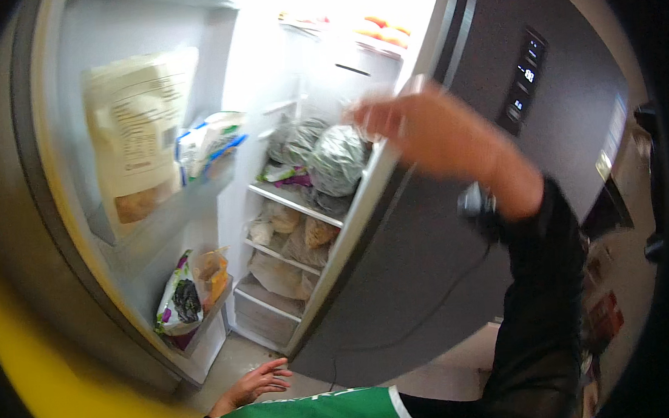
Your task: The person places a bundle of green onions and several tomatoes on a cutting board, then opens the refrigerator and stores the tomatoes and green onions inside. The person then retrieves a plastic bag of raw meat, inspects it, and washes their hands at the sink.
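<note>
My right hand [421, 125], blurred, is raised before the right edge of an open refrigerator [380, 206]. Blur hides whether its fingers hold anything. Behind its fingertips, a shelf bears grey-green plastic bags with full contents [337, 160]. Low in the view, my left hand [261, 380] hangs with fingers apart and nothing in it, a dark band around its wrist. The opened refrigerator door [127, 265] stands to the left. Its racks hold a cream stand-up pouch [143, 128], a white and blue packet [209, 142] and a white, green and purple bag [180, 299].
Orange round items [385, 30] sit on the bright upper shelf. Lower shelves hold several tied plastic bags [284, 217], above a clear drawer [266, 320]. The closed dark door [416, 261] carries a lit display [526, 77]. A dark cable [447, 311] hangs before it.
</note>
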Demonstrator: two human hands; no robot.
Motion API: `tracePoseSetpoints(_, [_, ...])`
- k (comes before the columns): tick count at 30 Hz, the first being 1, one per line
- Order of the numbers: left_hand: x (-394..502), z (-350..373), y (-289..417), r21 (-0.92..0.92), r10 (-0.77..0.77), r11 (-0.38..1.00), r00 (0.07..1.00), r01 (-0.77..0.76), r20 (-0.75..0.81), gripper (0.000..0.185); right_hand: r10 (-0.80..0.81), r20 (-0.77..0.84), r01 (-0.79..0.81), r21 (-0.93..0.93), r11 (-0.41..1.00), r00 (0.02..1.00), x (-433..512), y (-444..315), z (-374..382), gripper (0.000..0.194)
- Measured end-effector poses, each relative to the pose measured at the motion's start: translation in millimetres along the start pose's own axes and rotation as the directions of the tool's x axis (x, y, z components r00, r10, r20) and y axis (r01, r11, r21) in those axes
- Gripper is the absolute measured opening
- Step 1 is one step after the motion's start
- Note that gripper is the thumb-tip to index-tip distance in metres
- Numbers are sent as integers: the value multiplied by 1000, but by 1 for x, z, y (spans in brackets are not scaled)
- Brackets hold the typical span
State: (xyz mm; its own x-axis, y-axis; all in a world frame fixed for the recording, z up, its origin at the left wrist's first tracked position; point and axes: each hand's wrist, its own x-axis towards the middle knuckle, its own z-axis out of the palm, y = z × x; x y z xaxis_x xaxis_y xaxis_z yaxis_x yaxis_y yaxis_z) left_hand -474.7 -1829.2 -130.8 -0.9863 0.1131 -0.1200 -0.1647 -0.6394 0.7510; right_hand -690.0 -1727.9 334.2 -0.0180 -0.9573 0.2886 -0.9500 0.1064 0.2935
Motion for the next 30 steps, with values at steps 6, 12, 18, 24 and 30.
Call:
tracePoseSetpoints(6, [35,46,-59,59,-229,973,933,222,276,63,333,385,-475,375,796,861,-215,-58,59,25])
tracePoseSetpoints(12, [85,170,-168,330,-686,727,652,601,323,60,817,317,-866,316,388,482,-515,-136,22,25])
tracePoseSetpoints(18, [74,341,-272,555,-764,636,332,536,553,61,951,307,-963,244,-112,-33,-745,-276,-28,27])
tracePoseSetpoints(24, [57,480,-339,654,-765,624,165,428,623,55,832,304,-746,372,-552,-464,-875,-386,-72,27])
tracePoseSetpoints(30, [74,591,-442,786,-814,526,-74,326,576,60,723,175,-553,534,-640,-668,-996,-449,-118,25])
